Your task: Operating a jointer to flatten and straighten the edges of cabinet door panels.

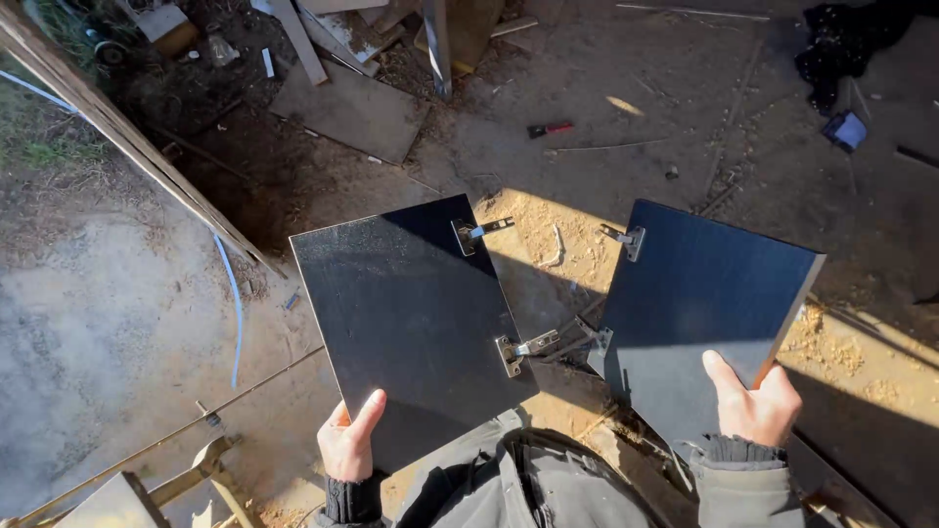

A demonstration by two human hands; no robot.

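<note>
Left hand (347, 440): grips the near edge of the left panel (411, 313) — thumb on top, pointing up the face, the other fingers hidden underneath.
Right hand (755, 406): grips the near right corner of the right panel (699, 313), thumb lying on the dark face, fingers curled round the edge.
Left panel: a flat black board, roughly square, held out in front of the body above the ground and turned a little clockwise; sunlight falls on its left part.
Right panel: a matching dark board, held level with the first and just beside it, mostly in shade.
Hinges: two metal ones on the left panel's right edge, upper (479, 233) and lower (528, 347); the right panel has one at its top left corner (626, 239) and one at its lower left edge (595, 340). The two lower hinges almost meet in the gap between the panels.
Ground (587, 147): bare dirt with sawdust — part sun, part shadow.
Around: a long plank (127, 137) runs diagonally at the left, a blue hose (235, 303) below it, a grey slab (347, 110) and wood offcuts up top, a small red-and-black tool (550, 128) lying well beyond the panels, a dark heap (841, 39) at the top right.
Clothing: grey jacket (528, 484) with dark knit cuffs.
</note>
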